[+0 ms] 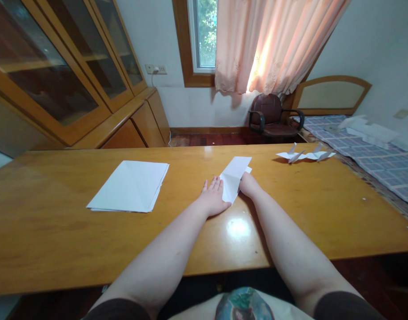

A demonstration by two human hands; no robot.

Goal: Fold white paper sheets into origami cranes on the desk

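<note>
A folded white sheet of paper (233, 175) lies on the wooden table (57, 231) in front of me. My left hand (213, 195) rests flat beside it, fingers stretched out and touching its left edge. My right hand (248, 184) sits at the sheet's right side with its fingers tucked under the paper, so I cannot see them. A stack of white paper (130, 186) lies to the left of both hands.
Folded paper shapes (306, 155) stand at the table's far right. A dark red armchair (274, 115) is behind the table under a curtained window. A glass-door cabinet (57, 75) lines the left wall. A bed (377, 151) with a checked cover is at right.
</note>
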